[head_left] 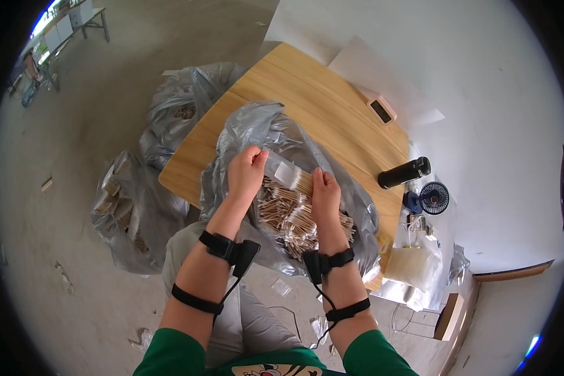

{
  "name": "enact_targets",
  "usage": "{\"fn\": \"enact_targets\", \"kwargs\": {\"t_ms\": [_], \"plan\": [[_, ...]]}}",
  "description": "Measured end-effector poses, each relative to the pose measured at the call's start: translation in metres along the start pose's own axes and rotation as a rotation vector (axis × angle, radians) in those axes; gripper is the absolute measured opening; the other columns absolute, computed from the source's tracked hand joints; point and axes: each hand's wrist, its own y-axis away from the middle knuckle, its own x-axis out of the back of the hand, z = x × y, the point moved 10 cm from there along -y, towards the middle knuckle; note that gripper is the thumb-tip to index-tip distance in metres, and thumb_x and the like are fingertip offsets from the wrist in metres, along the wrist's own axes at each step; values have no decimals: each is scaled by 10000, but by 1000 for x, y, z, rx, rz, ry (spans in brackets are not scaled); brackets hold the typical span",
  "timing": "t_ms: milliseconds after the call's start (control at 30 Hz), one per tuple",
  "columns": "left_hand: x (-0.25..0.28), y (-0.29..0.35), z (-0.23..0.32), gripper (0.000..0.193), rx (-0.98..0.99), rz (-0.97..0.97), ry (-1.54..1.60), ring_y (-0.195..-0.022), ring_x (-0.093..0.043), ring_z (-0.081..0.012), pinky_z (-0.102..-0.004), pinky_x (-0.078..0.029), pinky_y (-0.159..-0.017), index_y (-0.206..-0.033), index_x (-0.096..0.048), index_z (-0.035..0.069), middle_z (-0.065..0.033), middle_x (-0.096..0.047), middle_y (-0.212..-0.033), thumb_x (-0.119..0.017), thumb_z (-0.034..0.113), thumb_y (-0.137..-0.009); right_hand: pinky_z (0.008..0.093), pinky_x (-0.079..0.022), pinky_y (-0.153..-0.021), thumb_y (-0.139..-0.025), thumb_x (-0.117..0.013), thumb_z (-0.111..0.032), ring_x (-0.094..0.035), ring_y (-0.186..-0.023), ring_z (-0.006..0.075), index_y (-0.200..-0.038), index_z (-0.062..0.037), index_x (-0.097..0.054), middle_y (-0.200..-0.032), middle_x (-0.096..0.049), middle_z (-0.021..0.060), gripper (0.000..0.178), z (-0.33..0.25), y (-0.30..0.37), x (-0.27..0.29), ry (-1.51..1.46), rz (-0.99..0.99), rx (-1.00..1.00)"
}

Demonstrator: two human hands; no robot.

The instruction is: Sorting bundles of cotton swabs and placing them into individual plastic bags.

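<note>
Between my hands stretches a small clear plastic bag (286, 172), with a bunch of wooden-stick cotton swabs (303, 183) in its right part. My left hand (247, 170) is closed, pinching the bag's left end. Closed round the right end, by the swabs, is my right hand (326, 193). Just below lies a heap of loose cotton swabs (288, 216) in a large grey plastic sack (250, 122), its mouth spread wide on the table's near edge. Whether the small bag's left end is sealed, I cannot tell.
The wooden table (313, 81) carries a pink clock (381, 111) and a black bottle (404, 173) beside a small fan (433, 198). Two more grey sacks, one farther (188, 94) and one nearer (150, 232), stand on the floor to the left. Clear plastic bags (413, 266) are stacked at right.
</note>
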Motion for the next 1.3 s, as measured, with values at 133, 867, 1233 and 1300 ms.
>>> {"fn": "enact_targets", "kwargs": {"t_ms": [133, 867, 1233, 1300], "plan": [[19, -2, 5, 222, -86, 145, -50, -501, -436, -221, -320, -375, -504, -769, -533, 5, -112, -511, -578, -604, 192, -866, 296, -380, -486, -923, -534, -278, -412, -523, 92, -793, -11, -579, -619, -519, -12, 300, 2, -9, -1, 72, -14, 51], [66, -2, 46, 150, -274, 352, 81, -510, -439, -183, -281, -384, -504, -785, -564, 22, -98, -504, -619, -614, 138, -864, 475, -331, -1012, -772, -614, -172, -438, -1202, 311, -1031, -72, -634, -1136, -576, 124, 278, -28, 28, -130, 1177, -414, 913], [42, -7, 14, 179, -38, 221, 347, -553, -416, -43, -208, -350, -493, -854, -596, 35, 40, -518, -663, -586, 206, -905, 216, -455, -651, -836, -595, 6, -566, -690, 76, -908, 8, -595, -773, -629, 35, 73, -36, 56, 55, -295, 1, 161], [44, -6, 15, 206, -70, 188, 266, -540, -408, -38, -210, -346, -478, -868, -598, 29, 39, -518, -652, -577, 230, -910, 217, -450, -611, -818, -600, 25, -561, -665, 86, -883, -2, -587, -753, -621, 36, 71, -33, 73, 114, -304, 165, 241]]}}
